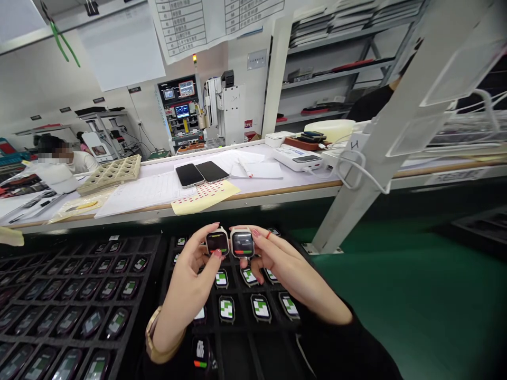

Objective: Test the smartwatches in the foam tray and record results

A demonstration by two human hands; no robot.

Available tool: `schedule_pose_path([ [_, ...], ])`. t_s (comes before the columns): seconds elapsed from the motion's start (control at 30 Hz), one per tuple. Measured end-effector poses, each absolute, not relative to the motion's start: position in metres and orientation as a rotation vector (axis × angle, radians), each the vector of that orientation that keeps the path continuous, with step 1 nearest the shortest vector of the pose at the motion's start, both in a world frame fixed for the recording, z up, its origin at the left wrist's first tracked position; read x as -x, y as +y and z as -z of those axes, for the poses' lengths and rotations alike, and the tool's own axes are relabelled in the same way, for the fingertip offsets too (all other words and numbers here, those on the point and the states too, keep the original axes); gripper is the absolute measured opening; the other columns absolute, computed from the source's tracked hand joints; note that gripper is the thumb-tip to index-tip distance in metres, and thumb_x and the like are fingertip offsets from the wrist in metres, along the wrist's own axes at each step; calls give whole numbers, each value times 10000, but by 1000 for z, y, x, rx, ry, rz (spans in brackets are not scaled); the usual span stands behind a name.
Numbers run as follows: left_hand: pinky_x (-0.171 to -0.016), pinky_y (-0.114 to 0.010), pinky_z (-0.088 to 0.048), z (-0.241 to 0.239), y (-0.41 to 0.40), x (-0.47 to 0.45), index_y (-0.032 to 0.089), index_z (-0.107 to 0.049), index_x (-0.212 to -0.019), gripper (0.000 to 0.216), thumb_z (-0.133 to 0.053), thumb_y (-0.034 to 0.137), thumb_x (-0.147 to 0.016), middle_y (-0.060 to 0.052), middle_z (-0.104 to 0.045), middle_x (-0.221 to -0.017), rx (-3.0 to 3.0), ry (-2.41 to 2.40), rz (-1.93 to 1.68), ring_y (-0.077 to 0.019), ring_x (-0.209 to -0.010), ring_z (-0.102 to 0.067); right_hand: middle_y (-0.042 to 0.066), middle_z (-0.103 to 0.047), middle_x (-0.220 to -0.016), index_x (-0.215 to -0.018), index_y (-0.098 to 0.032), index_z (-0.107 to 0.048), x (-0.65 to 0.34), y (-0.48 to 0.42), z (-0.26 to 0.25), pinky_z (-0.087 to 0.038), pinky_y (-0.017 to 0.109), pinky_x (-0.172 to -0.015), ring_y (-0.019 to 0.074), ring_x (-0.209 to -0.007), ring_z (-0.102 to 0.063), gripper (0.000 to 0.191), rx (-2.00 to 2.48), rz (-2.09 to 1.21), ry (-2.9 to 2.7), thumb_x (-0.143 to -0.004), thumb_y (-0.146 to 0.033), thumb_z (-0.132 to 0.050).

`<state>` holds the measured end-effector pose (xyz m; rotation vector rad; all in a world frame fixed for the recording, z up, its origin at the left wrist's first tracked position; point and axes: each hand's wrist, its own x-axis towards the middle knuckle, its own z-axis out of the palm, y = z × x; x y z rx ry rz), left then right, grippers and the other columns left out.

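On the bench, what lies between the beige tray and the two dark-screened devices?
White paper with faint print lies between the tray and the dark-screened devices, as the head view shows.

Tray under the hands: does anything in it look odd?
Nearest row of the tray: one watch stands out, showing a red-green bar like the two held watches, whereas those behind show green-white blocks.

Along the far edge of the green surface (428, 295) runs a brown-edged white ledge (269, 187), crossed by 1 slanted pale post (352, 211), while beyond the ledge's back edge stand a metal rack (336, 75), a white wall (39, 79) and a signal lamp (194, 59) glowing yellow.
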<state>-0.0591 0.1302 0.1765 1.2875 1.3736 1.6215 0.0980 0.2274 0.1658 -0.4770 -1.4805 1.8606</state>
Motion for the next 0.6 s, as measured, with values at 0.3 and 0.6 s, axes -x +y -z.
schedule_pose_path([
  [0.3,-892,-250,-509,-173,132,61,316,-575,-1313,413,-649,278,-909,-25,-646,-1297,-1316,1417,-1618,-166,-1120,-619,108,-646,-1046,-1262,-169,-630,-98,229,-162,-454,205,-440,155,-716,-607,562,479,-1833,-1512,-919,-614,-610],
  [0.6,-905,-284,-522,-174,133,59,287,-558,-1329,442,-655,274,-898,-54,-652,-1278,-1334,1447,-1639,-182,-1085,-630,64,-682,-824,-1337,-176,-586,-102,229,-163,-468,250,-508,122,-554,-542,543,497,-1843,-1591,-936,-541,-603],
])
